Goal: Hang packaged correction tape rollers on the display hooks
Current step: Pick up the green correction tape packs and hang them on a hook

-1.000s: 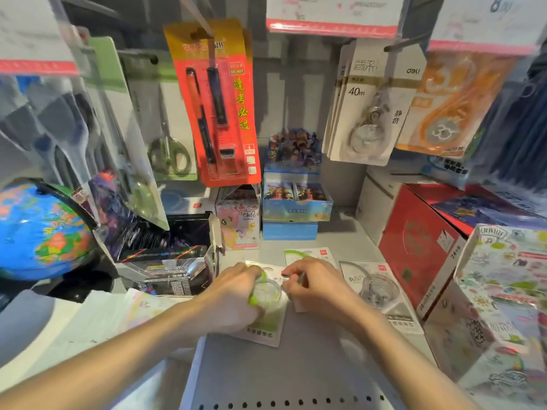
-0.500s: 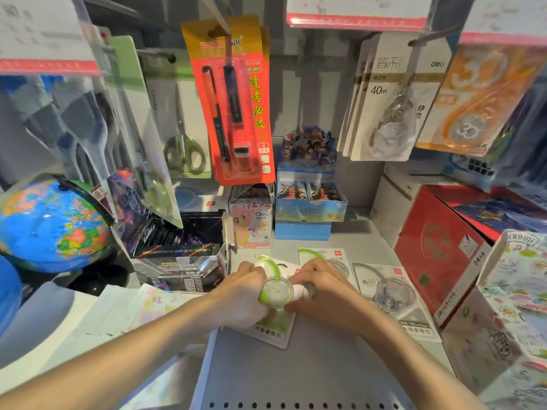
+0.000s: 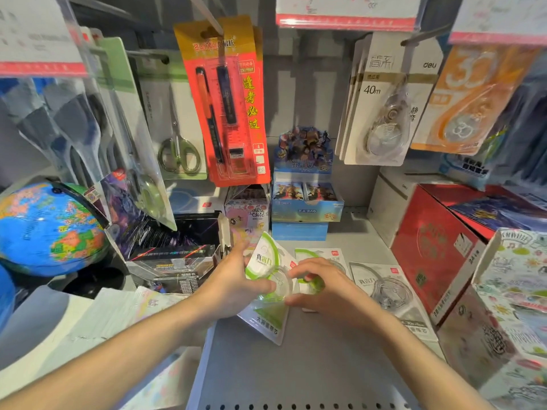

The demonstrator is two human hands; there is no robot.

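Observation:
My left hand (image 3: 229, 287) grips a green-and-white correction tape pack (image 3: 266, 261), tilted up off the grey shelf (image 3: 296, 371). My right hand (image 3: 322, 287) touches that pack's clear blister from the right and covers part of a second green pack (image 3: 322, 255) lying flat. A grey correction tape pack (image 3: 390, 288) lies further right on the shelf. Above, white 40m correction tape packs (image 3: 381, 113) and an orange pack (image 3: 470, 102) hang on display hooks (image 3: 426, 35).
A red pen pack (image 3: 228, 105) and a scissors pack (image 3: 174, 125) hang upper left. A globe (image 3: 50, 229) stands at left, beside a black card box (image 3: 174, 255). Red boxes (image 3: 435, 247) and a patterned box (image 3: 503, 315) line the right side. Small card boxes (image 3: 305, 202) sit at the back.
The green pack lay flat on the shelf under both hands; now my left hand has lifted and tilted it up, exposing the second green pack beneath my right hand.

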